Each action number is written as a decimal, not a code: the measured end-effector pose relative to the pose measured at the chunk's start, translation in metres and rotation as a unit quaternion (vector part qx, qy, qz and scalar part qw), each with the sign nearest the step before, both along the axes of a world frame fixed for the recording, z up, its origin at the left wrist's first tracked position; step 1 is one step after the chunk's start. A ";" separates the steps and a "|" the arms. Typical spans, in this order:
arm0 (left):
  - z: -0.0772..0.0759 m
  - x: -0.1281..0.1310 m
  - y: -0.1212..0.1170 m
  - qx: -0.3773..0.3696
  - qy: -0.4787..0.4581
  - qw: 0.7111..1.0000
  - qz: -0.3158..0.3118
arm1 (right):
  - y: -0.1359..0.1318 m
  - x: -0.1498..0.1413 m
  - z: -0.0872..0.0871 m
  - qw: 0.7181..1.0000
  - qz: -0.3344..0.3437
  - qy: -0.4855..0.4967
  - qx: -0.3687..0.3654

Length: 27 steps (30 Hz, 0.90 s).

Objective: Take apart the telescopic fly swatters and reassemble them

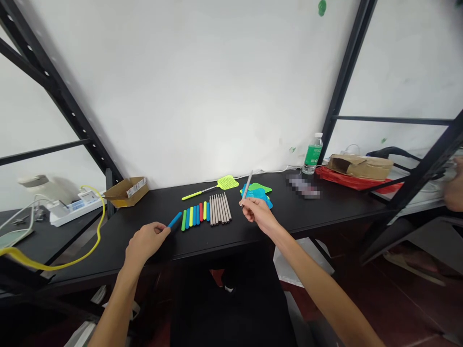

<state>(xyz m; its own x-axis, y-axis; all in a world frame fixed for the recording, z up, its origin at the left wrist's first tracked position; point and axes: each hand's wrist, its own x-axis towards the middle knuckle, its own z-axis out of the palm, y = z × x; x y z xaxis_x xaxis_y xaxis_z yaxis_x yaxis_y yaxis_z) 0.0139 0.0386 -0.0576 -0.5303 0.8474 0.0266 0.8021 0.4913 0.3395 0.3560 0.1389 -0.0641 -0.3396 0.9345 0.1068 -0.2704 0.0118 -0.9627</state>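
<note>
My left hand (pixel 146 243) grips a blue plastic handle (pixel 174 220) near the left end of a row of coloured handles (pixel 195 216), which lie side by side on the black table (pixel 217 241). My right hand (pixel 255 213) pinches a thin grey rod (pixel 246 186) upright between its fingers. Several matching rods (pixel 220 209) lie in a row beside the handles. Just beyond my right hand are flat blue and green fly swatter heads (pixel 256 193). A complete yellow-green fly swatter (pixel 227 182) lies behind the rows.
A cardboard box lid (pixel 126 192) and a power strip (pixel 75 207) with a yellow cable (pixel 97 226) sit left. A water bottle (pixel 313 154), a blurred item (pixel 303 186), and a cardboard package on red plastic (pixel 360 167) stand right. Another person's hand (pixel 454 188) shows at the right edge.
</note>
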 end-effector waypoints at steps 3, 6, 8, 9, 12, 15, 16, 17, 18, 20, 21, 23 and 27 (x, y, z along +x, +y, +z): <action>0.002 -0.006 -0.001 0.033 -0.003 0.999 0.015 | 0.001 0.002 0.002 1.000 -0.019 -0.008 0.021; 0.005 -0.003 -0.003 0.098 -0.072 0.992 -0.029 | 0.003 0.007 0.003 0.997 -0.040 -0.022 0.061; 0.006 0.006 -0.003 0.145 -0.157 0.973 -0.088 | 0.005 0.010 0.003 0.994 -0.055 -0.039 0.085; 0.006 0.012 -0.003 0.164 -0.198 0.959 -0.121 | 0.007 0.012 0.003 0.993 -0.059 -0.051 0.093; 0.003 0.034 -0.001 0.200 -0.276 0.919 -0.198 | 0.010 0.014 -0.001 0.990 -0.055 -0.089 0.097; -0.006 0.053 0.004 0.206 -0.319 0.893 -0.242 | 0.011 0.010 -0.010 0.989 -0.018 -0.117 0.087; -0.009 0.058 0.006 0.201 -0.329 0.887 -0.255 | 0.011 0.007 -0.014 0.989 0.000 -0.120 0.086; -0.013 0.062 0.008 0.194 -0.334 0.883 -0.268 | 0.010 0.004 -0.018 0.988 0.018 -0.121 0.090; -0.017 0.064 0.009 0.185 -0.335 0.881 -0.277 | 0.010 0.001 -0.022 0.987 0.033 -0.119 0.099; -0.023 0.066 0.011 0.175 -0.327 0.884 -0.285 | 0.008 -0.004 -0.028 0.984 0.056 -0.114 0.126; -0.025 0.067 0.012 0.175 -0.324 0.885 -0.285 | 0.007 -0.006 -0.030 0.982 0.064 -0.109 0.137; -0.027 0.067 0.013 0.179 -0.328 0.884 -0.282 | 0.005 -0.009 -0.031 0.982 0.074 -0.100 0.145; -0.028 0.067 0.015 0.191 -0.347 0.874 -0.282 | 0.004 -0.007 -0.030 0.985 0.074 -0.086 0.130</action>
